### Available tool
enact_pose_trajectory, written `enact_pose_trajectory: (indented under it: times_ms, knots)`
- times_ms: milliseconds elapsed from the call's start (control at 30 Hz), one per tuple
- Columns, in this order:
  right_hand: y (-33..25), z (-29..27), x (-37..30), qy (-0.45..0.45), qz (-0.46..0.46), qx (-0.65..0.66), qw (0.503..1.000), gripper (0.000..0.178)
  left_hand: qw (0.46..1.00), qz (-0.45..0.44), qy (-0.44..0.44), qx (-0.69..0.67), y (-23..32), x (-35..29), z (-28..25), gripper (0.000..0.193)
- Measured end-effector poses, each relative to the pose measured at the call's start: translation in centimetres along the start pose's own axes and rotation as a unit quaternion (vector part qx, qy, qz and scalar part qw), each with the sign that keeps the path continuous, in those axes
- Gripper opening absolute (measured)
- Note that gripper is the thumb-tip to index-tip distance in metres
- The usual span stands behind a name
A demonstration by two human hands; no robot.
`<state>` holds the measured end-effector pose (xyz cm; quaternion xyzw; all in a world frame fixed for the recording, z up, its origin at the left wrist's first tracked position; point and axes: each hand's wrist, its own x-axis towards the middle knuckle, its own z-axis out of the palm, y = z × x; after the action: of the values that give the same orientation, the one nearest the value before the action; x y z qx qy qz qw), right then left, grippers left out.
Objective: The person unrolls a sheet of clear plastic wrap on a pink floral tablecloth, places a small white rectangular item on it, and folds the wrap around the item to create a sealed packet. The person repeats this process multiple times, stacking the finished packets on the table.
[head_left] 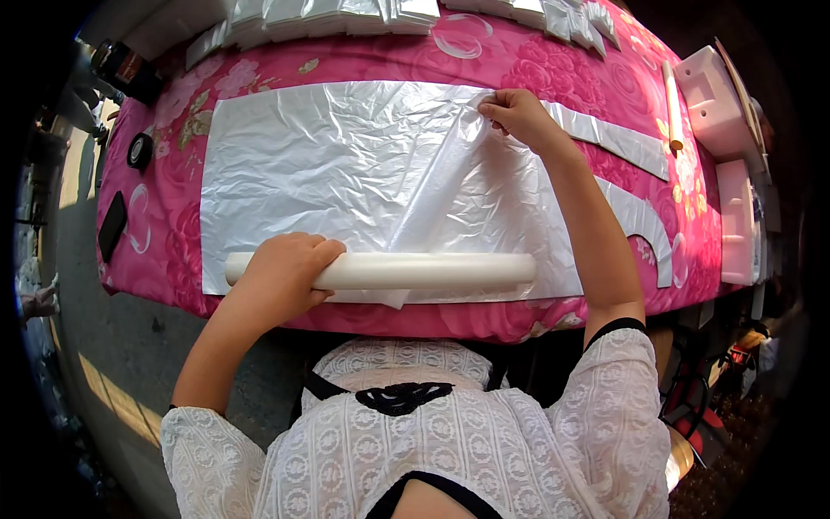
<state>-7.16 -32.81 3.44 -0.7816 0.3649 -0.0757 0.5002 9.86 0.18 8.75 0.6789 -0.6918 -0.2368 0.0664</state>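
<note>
A large white plastic carrier bag [303, 164] lies flat and wrinkled across the table, its two handle strips [618, 145] reaching out to the right. Along its near edge rests a smooth white roll [432, 271], lying left to right. My left hand [290, 272] is closed around the roll's left part. At the bag's far side, my right hand [526, 119] pinches the film, and a folded flap [441, 182] slants from those fingers down toward the roll. The roll hides part of the bag's near edge.
The table has a pink flowered cloth [484, 60]. Stacks of folded white bags [337, 17] line the far edge. At left are a dark jar [127, 71], a black tape roll [139, 150] and a phone [112, 227]. Foam boxes [713, 99] and a thin tube [672, 104] sit at right.
</note>
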Motion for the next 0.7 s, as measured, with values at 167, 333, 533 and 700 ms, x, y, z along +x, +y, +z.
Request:
enact_pose_trajectory:
  times_ms: [167, 333, 533, 700]
  knots:
    - [-0.9, 1.0, 1.5, -0.033, -0.003, -0.035, 0.999, 0.018, 0.946, 0.226, 0.230, -0.010, 1.8, 3.3, 3.8, 0.045]
    - [-1.0, 1.1, 2.5, -0.077, 0.018, -0.060, 0.995, 0.021, 0.974, 0.213, 0.072, 0.039, 3.3, 3.4, 7.8, 0.074]
    - [-3.5, 0.7, -1.4, 0.113, -0.024, -0.092, 0.989, 0.063, 0.980, 0.183, 0.050, 0.063, 3.9, 2.5, 10.5, 0.084]
    - [-1.9, 8.4, -13.7, -0.006, -0.246, -0.230, 0.942, 0.045, 0.984, 0.141, 0.086, 0.072, 5.5, 1.9, 12.1, 0.082]
